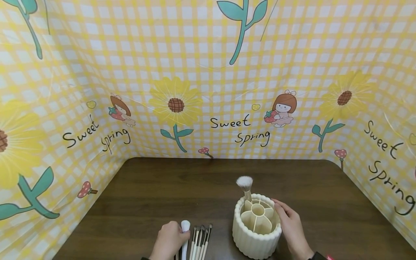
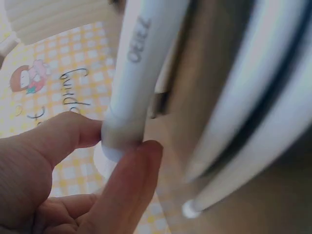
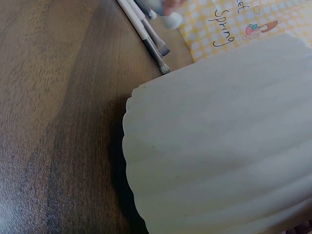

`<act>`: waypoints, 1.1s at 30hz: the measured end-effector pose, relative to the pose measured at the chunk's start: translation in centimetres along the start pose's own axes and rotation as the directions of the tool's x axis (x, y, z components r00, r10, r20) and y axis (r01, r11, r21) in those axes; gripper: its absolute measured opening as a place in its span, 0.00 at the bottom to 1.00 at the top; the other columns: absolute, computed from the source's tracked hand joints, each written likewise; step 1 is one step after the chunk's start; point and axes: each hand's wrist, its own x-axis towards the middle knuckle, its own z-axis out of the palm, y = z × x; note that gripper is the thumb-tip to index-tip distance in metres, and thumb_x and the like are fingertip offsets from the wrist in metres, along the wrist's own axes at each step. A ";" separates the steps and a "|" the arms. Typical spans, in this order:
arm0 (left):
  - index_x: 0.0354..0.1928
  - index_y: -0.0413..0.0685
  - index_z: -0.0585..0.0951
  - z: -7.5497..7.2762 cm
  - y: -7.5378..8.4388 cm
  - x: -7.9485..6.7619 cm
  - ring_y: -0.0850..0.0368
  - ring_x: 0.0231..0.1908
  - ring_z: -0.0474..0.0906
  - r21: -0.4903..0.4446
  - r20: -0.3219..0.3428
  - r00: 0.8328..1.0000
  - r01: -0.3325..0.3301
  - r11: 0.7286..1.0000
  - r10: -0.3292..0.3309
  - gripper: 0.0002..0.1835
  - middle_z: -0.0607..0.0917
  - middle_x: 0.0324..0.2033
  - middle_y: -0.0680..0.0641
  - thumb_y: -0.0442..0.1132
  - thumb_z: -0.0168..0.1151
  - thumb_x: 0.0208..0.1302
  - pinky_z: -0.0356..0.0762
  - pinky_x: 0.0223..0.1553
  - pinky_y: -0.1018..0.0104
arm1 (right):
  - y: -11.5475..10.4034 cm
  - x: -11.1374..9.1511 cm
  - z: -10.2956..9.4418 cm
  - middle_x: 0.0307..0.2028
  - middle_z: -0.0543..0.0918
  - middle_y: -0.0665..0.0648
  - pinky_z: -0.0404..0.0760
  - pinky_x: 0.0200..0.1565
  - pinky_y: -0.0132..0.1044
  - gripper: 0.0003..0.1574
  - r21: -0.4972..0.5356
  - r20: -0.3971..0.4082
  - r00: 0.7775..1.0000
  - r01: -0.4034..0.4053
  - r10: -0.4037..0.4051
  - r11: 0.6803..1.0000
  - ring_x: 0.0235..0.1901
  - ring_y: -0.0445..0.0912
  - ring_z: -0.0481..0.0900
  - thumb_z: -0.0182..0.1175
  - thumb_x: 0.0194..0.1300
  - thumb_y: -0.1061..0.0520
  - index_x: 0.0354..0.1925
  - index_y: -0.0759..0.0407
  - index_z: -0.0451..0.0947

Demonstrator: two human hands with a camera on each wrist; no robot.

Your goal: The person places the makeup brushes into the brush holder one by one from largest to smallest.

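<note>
My left hand pinches a white makeup brush between thumb and fingers. In the left wrist view, the left hand grips that brush near its collar, and dark lettering shows on the handle. Several thin makeup brushes lie side by side just right of it. A cream, ribbed brush holder with petal-shaped compartments stands upright on the table. One brush with a fluffy pale head leans in a back-left compartment. My right hand holds the holder's right side at the rim; its far fingers are partly hidden.
The dark wooden table is bordered by a yellow checked cloth at the back and both sides. A small red thing shows at the bottom edge, by the right sleeve.
</note>
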 end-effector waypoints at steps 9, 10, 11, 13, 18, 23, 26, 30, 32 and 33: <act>0.18 0.42 0.80 -1.9 1.8 1.6 0.63 0.18 0.69 -0.095 -0.077 0.996 -0.044 0.994 0.036 0.08 0.80 0.16 0.52 0.38 0.63 0.49 0.71 0.22 0.65 | 0.1 0.0 0.0 0.58 0.76 0.65 0.72 0.41 0.18 0.31 0.002 0.002 1.000 -0.004 0.004 1.000 0.39 0.19 0.69 0.47 0.70 0.45 0.58 0.68 0.72; 0.21 0.41 0.81 -2.2 2.2 1.7 0.62 0.20 0.71 -0.111 -0.085 0.996 -0.050 0.993 0.040 0.07 0.82 0.18 0.51 0.38 0.62 0.49 0.74 0.24 0.64 | 0.1 0.0 0.0 0.58 0.75 0.65 0.72 0.41 0.18 0.32 0.001 0.002 1.000 -0.004 0.004 1.000 0.39 0.19 0.69 0.47 0.70 0.45 0.58 0.68 0.72; 0.23 0.39 0.82 -2.5 2.6 1.9 0.62 0.21 0.73 -0.127 -0.097 0.994 -0.060 0.990 0.048 0.07 0.83 0.20 0.50 0.37 0.62 0.49 0.76 0.25 0.62 | 0.0 0.0 0.0 0.58 0.75 0.65 0.72 0.41 0.18 0.32 0.000 0.002 1.000 -0.002 0.002 1.000 0.39 0.19 0.69 0.46 0.70 0.45 0.58 0.68 0.72; 0.26 0.38 0.83 -2.9 3.3 2.2 0.62 0.23 0.76 -0.163 -0.117 0.992 -0.069 0.984 0.050 0.08 0.85 0.22 0.48 0.37 0.62 0.49 0.79 0.28 0.61 | 0.1 0.0 0.0 0.58 0.76 0.65 0.72 0.41 0.18 0.32 0.001 0.002 1.000 -0.002 0.002 1.000 0.39 0.19 0.69 0.46 0.70 0.44 0.58 0.68 0.72; 0.30 0.38 0.83 -3.9 5.5 3.0 0.60 0.26 0.79 -0.266 -0.129 0.991 -0.072 0.961 0.039 0.09 0.87 0.26 0.46 0.37 0.61 0.50 0.81 0.31 0.59 | 0.0 -0.1 0.1 0.58 0.76 0.64 0.72 0.42 0.18 0.33 0.001 -0.005 1.000 -0.004 0.004 1.000 0.39 0.20 0.70 0.47 0.69 0.43 0.58 0.66 0.73; 0.36 0.38 0.83 -4.4 7.9 3.7 0.56 0.32 0.84 -0.410 -0.132 0.990 -0.102 0.906 0.051 0.11 0.88 0.31 0.43 0.38 0.61 0.54 0.83 0.36 0.57 | 0.0 -0.1 0.1 0.58 0.77 0.64 0.72 0.43 0.18 0.32 -0.024 -0.018 1.000 0.011 -0.012 1.000 0.42 0.23 0.70 0.47 0.69 0.43 0.57 0.65 0.74; 0.39 0.37 0.83 -4.2 9.2 4.1 0.53 0.36 0.85 -0.511 -0.140 0.988 -0.133 0.849 0.070 0.11 0.88 0.34 0.40 0.37 0.61 0.57 0.84 0.38 0.56 | 0.0 -0.1 0.1 0.57 0.77 0.64 0.72 0.43 0.19 0.31 -0.024 -0.021 1.000 0.014 -0.015 1.000 0.42 0.23 0.70 0.47 0.70 0.44 0.57 0.65 0.74; 0.41 0.35 0.81 -3.6 10.5 4.2 0.51 0.39 0.85 -0.622 -0.184 0.979 -0.189 0.760 0.092 0.12 0.87 0.37 0.39 0.36 0.61 0.58 0.84 0.41 0.55 | 0.1 -0.1 0.0 0.57 0.77 0.65 0.72 0.44 0.20 0.31 -0.027 -0.014 0.999 0.029 -0.029 0.999 0.41 0.22 0.70 0.46 0.70 0.44 0.57 0.66 0.74; 0.41 0.35 0.81 -3.2 11.1 4.1 0.51 0.39 0.85 -0.651 -0.214 0.971 -0.220 0.727 0.102 0.12 0.86 0.37 0.39 0.36 0.62 0.58 0.84 0.40 0.56 | 0.1 -0.1 0.0 0.58 0.77 0.65 0.71 0.44 0.20 0.32 -0.030 -0.008 0.999 0.036 -0.036 0.999 0.41 0.21 0.69 0.46 0.70 0.44 0.57 0.67 0.73; 0.41 0.34 0.81 -2.9 11.3 4.1 0.50 0.39 0.85 -0.653 -0.235 0.965 -0.245 0.716 0.116 0.12 0.86 0.37 0.38 0.36 0.62 0.58 0.85 0.39 0.58 | 0.1 -0.1 0.0 0.58 0.77 0.65 0.71 0.44 0.20 0.32 -0.029 -0.007 0.999 0.036 -0.036 0.999 0.41 0.20 0.69 0.46 0.70 0.44 0.58 0.67 0.73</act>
